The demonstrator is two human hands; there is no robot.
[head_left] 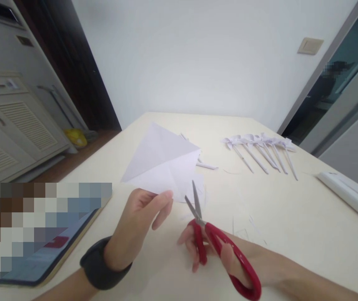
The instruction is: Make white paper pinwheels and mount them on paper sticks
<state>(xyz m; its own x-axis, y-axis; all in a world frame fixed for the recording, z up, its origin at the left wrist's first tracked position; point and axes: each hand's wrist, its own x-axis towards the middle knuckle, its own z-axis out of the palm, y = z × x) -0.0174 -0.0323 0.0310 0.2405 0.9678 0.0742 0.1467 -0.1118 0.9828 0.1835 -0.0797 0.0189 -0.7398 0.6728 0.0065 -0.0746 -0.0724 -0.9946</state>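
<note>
A square sheet of white paper (163, 154), creased across its middle, is pinched at its near edge by the thumb and fingers of my left hand (149, 209). Red-handled scissors (241, 263) are in my right hand (210, 246), with its thumb and fingers in the handle loops. The scissor blades stand apart and point up toward the sheet's near right corner. I cannot tell whether they touch the paper. Behind the sheet, thin rolled paper sticks (206, 166) are partly hidden.
Several paper pinwheels on sticks (260, 150) lie at the back right of the cream table (279, 213). A long white object (348, 195) rests at the right edge. On the left lies a tablet (56, 246), partly blurred out. Thin paper scraps (244, 230) lie near my right hand.
</note>
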